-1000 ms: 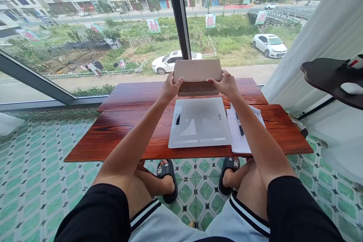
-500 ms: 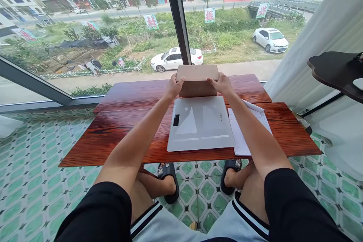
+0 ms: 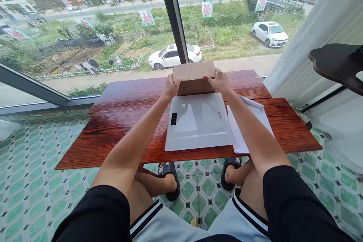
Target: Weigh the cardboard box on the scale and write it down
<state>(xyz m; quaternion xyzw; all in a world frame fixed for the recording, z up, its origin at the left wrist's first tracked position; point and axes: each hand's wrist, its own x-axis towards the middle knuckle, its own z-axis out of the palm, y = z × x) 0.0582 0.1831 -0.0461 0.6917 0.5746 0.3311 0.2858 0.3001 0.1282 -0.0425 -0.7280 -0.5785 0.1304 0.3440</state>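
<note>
1. Left hand [image 3: 170, 87] is clamped on the left end of a flat brown cardboard box [image 3: 193, 77], with the thumb laid over the top edge and the fingers hidden under that end.
2. Right hand [image 3: 219, 82] is clamped in the same way on the right end of the box, thumb on top and fingers wrapped around the side.
3. The box is held level between the two hands at the far middle of a reddish-brown wooden table [image 3: 119, 132], close to the window; whether its underside touches the tabletop cannot be told.
4. Just in front of the box, a flat white rectangular tablet with a small black mark near its left edge [image 3: 198, 121] is seen lying on the table, between the two forearms.
5. A sheet of white printed paper [image 3: 252, 121] is laid to the right of the tablet, partly tucked under its edge and partly covered by the right forearm.
6. Black slip-on sandals [image 3: 169, 176] are worn on the feet below the table, on a green-and-white patterned tile floor [image 3: 36, 181].
7. A dark curved shelf [image 3: 337, 64] is seen at the right, in front of a white curtain [image 3: 309, 34].
8. Two white cars [image 3: 172, 56] are seen through the large window beyond the table.
</note>
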